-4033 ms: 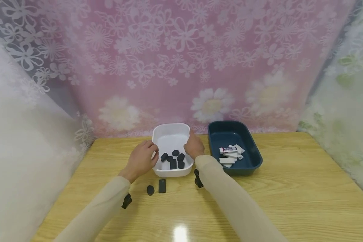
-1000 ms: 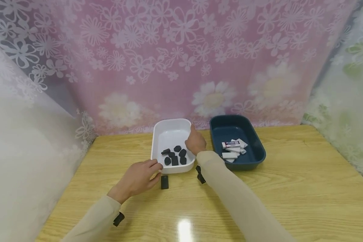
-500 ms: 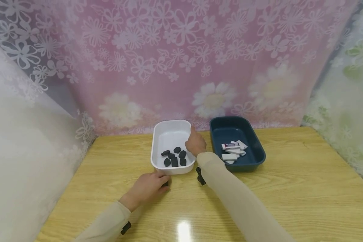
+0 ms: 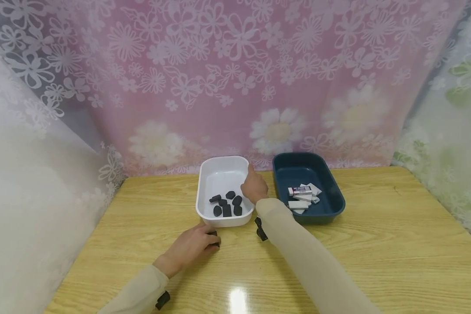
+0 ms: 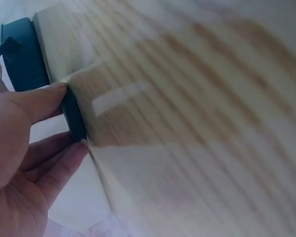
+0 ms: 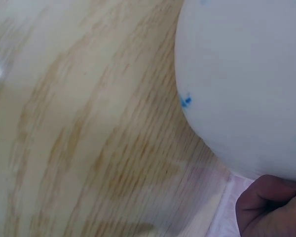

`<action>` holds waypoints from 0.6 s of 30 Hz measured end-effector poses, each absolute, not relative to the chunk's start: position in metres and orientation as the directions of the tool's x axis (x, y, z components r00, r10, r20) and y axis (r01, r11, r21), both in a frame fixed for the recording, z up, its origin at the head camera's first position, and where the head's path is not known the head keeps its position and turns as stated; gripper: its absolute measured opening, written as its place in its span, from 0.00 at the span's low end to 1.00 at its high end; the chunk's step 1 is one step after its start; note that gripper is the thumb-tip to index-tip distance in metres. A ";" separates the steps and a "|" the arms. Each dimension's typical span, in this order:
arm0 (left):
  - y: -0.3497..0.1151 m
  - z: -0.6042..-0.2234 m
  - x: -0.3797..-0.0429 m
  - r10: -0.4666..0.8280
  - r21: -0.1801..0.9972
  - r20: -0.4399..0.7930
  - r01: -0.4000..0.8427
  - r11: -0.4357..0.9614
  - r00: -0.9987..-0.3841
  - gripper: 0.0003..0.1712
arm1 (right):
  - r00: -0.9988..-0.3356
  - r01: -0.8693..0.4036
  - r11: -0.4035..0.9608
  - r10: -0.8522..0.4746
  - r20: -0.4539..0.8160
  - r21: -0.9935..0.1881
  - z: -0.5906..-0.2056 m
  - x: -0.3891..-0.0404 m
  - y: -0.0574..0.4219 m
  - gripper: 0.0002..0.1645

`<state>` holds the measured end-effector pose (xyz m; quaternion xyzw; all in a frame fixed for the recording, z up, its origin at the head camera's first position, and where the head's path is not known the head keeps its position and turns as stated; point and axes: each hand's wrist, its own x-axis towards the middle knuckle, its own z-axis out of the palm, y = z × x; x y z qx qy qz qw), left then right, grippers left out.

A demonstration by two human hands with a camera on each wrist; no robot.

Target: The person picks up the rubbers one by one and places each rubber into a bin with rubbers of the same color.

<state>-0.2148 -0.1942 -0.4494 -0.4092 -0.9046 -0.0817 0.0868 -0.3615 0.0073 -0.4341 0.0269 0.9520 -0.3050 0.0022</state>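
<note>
My left hand [image 4: 190,246] rests low over the table, just in front of the white tub [image 4: 223,170]. It pinches a dark flat rectangular block [image 5: 74,116]; in the left wrist view the thumb is on one edge and fingertips [image 5: 81,145] on the other. The fingers mostly cover this block in the head view. At the tub's right side, my right hand [image 4: 255,185] grips the rim, and its curled fingers show below the tub's white wall [image 6: 246,74] in the right wrist view. Several black pieces [image 4: 227,205], rounded and blocky, lie at the tub's near end.
To the right stands a dark blue tub [image 4: 331,196] holding several white erasers [image 4: 300,191], one in a printed sleeve. Both tubs sit near the back of the wooden table [image 4: 392,235], against a pink floral curtain [image 4: 204,87].
A rounded black piece from the table now lies in the white tub. My left hand has come down from the tub's rim onto the rectangular block. The right hand has kept its grip.
</note>
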 end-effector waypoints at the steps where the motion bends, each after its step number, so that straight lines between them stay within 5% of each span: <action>1: -0.194 -0.448 -0.215 0.735 0.080 0.218 0.762 0.642 -0.642 0.03 | -0.998 0.055 0.811 0.051 -0.022 -0.582 -0.433 -0.361 0.008 0.45; 7: -0.191 -0.426 -0.214 0.778 0.069 0.210 0.802 0.593 -0.593 0.10 | -0.999 0.052 0.803 0.047 -0.025 -0.593 -0.429 -0.359 0.011 0.45; 13: -0.187 -0.390 -0.230 0.739 0.065 0.387 0.815 0.575 -0.552 0.10 | -0.999 0.041 0.802 0.040 -0.015 -0.596 -0.430 -0.359 0.010 0.45; 18: -0.186 -0.385 -0.263 0.621 0.136 0.441 0.732 0.668 -0.648 0.11 | -0.999 0.050 0.795 0.050 -0.016 -0.605 -0.432 -0.359 0.009 0.45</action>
